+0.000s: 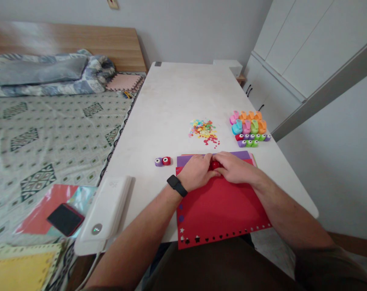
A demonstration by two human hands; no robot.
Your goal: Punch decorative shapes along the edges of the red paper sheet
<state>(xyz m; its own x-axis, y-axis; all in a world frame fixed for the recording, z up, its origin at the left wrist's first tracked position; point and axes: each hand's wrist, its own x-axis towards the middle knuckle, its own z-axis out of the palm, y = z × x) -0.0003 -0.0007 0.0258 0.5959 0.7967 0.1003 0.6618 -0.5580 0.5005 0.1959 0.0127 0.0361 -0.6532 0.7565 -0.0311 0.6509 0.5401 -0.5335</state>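
Note:
A small red craft punch (214, 165) sits at the far edge of a red paper sheet (222, 210), mostly covered by my fingers. My left hand (198, 169), with a black watch at its wrist, closes round it from the left. From the right, my right hand (234, 167) wraps the same punch. Punched shapes run along the red sheet's near edge and left side. Beneath it lies a purple sheet (244, 155), with other colours peeking out. Left of the paper stand a purple punch (158, 162) and another red punch (166, 161).
Beyond my hands lies a pile of colourful paper cutouts (203, 129). Rows of craft punches (250, 127) stand on the white table's (183, 89) right side. A white corded device (106, 214) lies at the left edge. A phone (65, 219) rests on the bed (64, 133).

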